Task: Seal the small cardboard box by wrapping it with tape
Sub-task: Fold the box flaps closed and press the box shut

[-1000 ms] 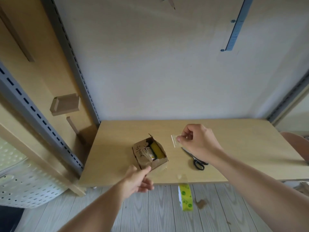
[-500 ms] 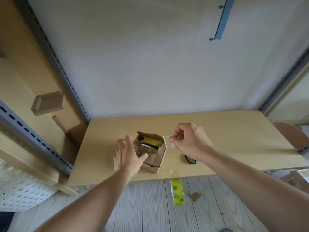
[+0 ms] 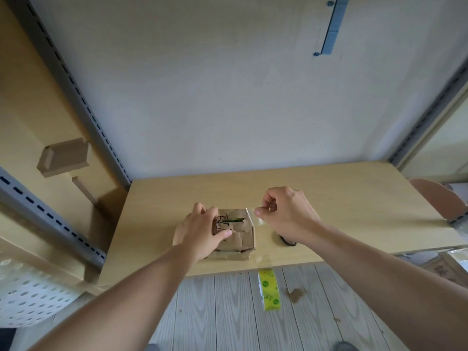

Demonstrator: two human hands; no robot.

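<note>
A small brown cardboard box [image 3: 240, 236] sits near the front edge of the wooden table [image 3: 342, 198]. Its top flaps are folded down, with a green sliver showing through a narrow gap. My left hand [image 3: 202, 231] rests on the box's left side and presses the flaps down. My right hand [image 3: 286, 214] pinches the end of a clear tape strip [image 3: 253, 216] just right of the box's far right corner. The strip runs down past the table edge to a yellow-green tape roll [image 3: 269, 290] hanging below it.
Black scissors [image 3: 287, 240] lie on the table under my right wrist, mostly hidden. A wall rises behind the table. A slotted metal upright [image 3: 83, 102] and wooden panels stand at the left. A white perforated bin [image 3: 30, 292] is at the lower left.
My left hand moved onto the box and pushed its flaps closed; the box was open before. My right hand brought the tape end close to the box's right corner.
</note>
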